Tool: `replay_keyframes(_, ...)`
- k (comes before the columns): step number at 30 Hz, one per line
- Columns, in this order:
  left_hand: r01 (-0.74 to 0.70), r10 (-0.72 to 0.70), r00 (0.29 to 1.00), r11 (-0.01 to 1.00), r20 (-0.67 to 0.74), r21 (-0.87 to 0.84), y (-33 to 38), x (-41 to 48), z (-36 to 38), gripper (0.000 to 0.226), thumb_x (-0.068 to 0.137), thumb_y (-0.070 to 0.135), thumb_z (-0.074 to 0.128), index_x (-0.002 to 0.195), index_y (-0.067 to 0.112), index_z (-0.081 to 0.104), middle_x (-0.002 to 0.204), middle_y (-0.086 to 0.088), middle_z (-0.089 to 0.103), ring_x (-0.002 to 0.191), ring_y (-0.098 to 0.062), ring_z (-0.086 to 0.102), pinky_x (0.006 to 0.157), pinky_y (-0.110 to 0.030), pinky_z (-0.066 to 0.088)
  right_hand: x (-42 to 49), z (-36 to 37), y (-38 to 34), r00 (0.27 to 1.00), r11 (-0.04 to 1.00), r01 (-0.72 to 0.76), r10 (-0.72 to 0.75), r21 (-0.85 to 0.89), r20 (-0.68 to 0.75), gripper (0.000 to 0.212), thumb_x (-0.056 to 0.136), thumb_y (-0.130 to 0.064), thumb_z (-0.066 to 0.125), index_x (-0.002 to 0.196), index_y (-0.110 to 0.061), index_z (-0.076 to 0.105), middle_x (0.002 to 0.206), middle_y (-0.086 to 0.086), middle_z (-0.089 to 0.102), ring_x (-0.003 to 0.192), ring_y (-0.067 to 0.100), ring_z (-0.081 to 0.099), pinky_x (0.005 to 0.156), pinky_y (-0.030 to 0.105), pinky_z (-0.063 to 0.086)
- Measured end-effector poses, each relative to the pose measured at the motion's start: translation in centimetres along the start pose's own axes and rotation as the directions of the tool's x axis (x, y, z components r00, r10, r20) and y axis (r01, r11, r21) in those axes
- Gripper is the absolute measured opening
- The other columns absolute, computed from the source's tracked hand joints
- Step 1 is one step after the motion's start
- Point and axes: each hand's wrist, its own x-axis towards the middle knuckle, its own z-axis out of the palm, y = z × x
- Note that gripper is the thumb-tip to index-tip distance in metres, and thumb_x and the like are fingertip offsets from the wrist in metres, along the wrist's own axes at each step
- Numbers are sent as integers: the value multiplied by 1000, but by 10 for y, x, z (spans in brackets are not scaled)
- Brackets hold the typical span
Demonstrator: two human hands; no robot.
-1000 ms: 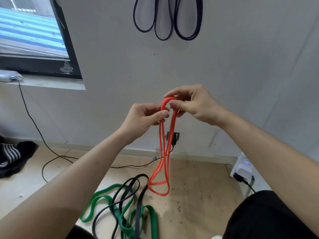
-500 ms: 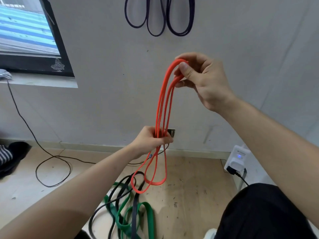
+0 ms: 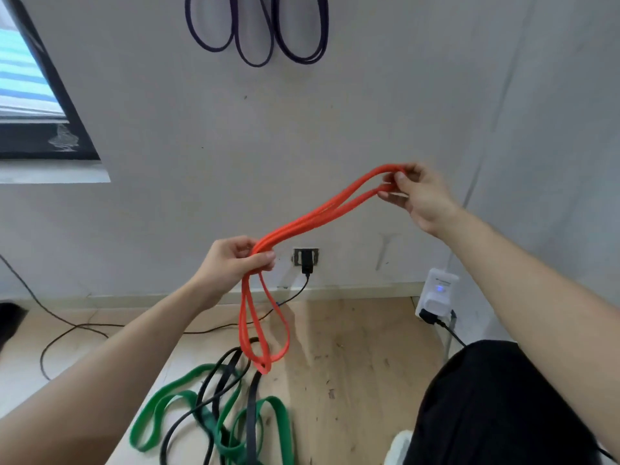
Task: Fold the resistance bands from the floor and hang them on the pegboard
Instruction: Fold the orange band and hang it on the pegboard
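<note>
Right hand (image 3: 419,196), pinching the orange resistance band (image 3: 318,216), is dropping to two o'clock of the gripping left hand (image 3: 235,263), likely readying another fold.

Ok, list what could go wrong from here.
The right hand pinches the orange band by fingertips only; pulled against the left hand, it could slip and unfold. Its loose loops dangle over the black band and green band on the floor and may snag.

Looks like a plain room at home: wooden floor (image 3: 355,364), white wall (image 3: 369,112), window (image 3: 23,78), charger (image 3: 306,265) in a wall socket (image 3: 296,256), loose cable (image 3: 80,327).
</note>
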Motion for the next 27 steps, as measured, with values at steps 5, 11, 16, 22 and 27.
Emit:
replay_keyframes(5,-21,21,1000,999,7,29,13,2,-3,18,87,19,78,94,3,74,76,-9,75,78,-22,73,83,-32,60,-12,-30,70,927,920,-331,358,-209,110,14,102,4,42,105,-3,54,97,13,61,83,24,65,66,33,63)
replay_keyframes(11,-65,65,998,998,3,0,32,4,1,15,88,17,76,88,2,72,67,-2,68,68,-17,66,73,-27,60,-33,-16,109,703,502,-53,632,-863,324,32,88,11,54,100,-16,67,105,7,69,100,19,63,85,38,55)
replay_keyframes(16,-75,75,997,997,34,-3,39,2,8,12,87,15,78,86,4,73,67,-3,66,64,-14,64,67,-23,56,-60,41,86,686,615,117,518,-780,511,44,81,6,65,119,-17,64,117,-2,64,111,15,58,90,24,47)
replay_keyframes(22,-102,98,992,994,84,37,47,-4,13,13,86,13,79,94,2,76,72,-3,72,67,-12,68,67,-22,55,-91,97,44,743,947,94,139,-308,654,60,79,9,62,133,-17,55,114,5,69,107,16,66,93,37,55)
replay_keyframes(27,-118,115,993,991,40,67,50,-9,8,20,84,18,82,97,4,78,78,-10,75,71,-18,71,70,-26,58,-97,106,45,803,953,134,57,-273,593,23,93,-9,66,116,-8,61,88,-1,70,80,16,68,77,33,57)
